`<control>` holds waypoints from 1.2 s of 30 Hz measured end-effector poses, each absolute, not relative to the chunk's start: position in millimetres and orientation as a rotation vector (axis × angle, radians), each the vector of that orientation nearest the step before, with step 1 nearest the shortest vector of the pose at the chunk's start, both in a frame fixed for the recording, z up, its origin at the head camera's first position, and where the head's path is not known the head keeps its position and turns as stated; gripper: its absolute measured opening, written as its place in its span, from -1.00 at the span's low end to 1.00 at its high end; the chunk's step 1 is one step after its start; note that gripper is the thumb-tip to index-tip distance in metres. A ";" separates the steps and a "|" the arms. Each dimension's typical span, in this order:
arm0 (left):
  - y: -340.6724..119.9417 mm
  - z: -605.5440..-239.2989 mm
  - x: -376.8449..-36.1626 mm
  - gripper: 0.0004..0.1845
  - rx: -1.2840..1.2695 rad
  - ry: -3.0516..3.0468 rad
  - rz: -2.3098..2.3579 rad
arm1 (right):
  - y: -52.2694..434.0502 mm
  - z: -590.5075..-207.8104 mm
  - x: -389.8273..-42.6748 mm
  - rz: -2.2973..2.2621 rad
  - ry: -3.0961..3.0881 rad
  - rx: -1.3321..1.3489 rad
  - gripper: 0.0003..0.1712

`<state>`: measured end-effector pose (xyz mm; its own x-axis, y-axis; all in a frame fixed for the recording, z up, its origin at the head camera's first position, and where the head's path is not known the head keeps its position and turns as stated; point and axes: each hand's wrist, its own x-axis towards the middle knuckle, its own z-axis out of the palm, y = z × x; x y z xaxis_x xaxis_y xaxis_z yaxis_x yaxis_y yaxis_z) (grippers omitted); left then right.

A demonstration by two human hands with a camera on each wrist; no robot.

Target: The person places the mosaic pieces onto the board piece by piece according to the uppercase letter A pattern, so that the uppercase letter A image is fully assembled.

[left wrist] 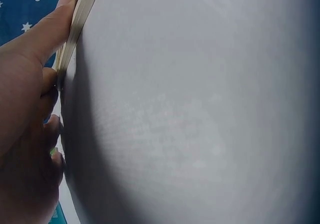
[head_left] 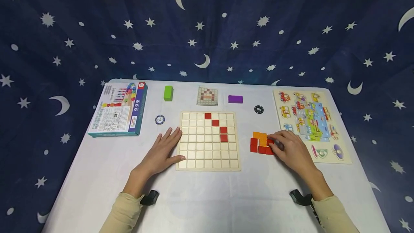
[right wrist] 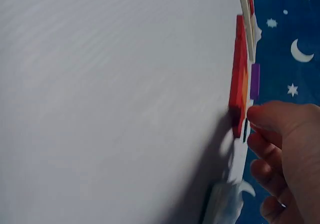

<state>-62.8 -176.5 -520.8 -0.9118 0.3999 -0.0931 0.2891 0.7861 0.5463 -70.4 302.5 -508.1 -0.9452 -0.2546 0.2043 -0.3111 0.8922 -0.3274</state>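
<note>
A pale wooden grid board (head_left: 208,168) lies mid-table, with red square tiles (head_left: 215,123) forming a stepped line in its upper right part. The left hand (head_left: 163,151) rests at the board's left edge, fingers spread and thumb over the lower left corner. To the right of the board sits a cluster of red tiles and orange tiles (head_left: 263,142). The right hand (head_left: 291,149) is at the cluster's right side, its thumb and forefinger pinching at a red tile (head_left: 270,142). In the right wrist view, the fingertips (right wrist: 254,114) are close beside the tiles.
Behind the board lie a pattern card (head_left: 207,96), a green block (head_left: 168,93) and a purple block (head_left: 235,99). A boxed toy (head_left: 118,109) and blue-white chip (head_left: 160,119) are left; a black chip (head_left: 258,109) and vehicle puzzle board (head_left: 336,155) are right.
</note>
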 end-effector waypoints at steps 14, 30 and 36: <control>-177.3 -521.6 -62.3 0.04 0.570 2.790 0.823 | 314.9 -507.6 -71.5 0.466 -2.966 0.410 -0.55; -178.7 -521.2 -62.6 0.03 0.550 2.778 0.795 | 258.1 -506.7 -77.6 0.683 -2.816 0.564 -0.60; -177.4 -521.0 -63.3 0.03 0.554 2.766 0.808 | 205.0 -510.7 -78.8 0.711 -2.848 0.757 -0.62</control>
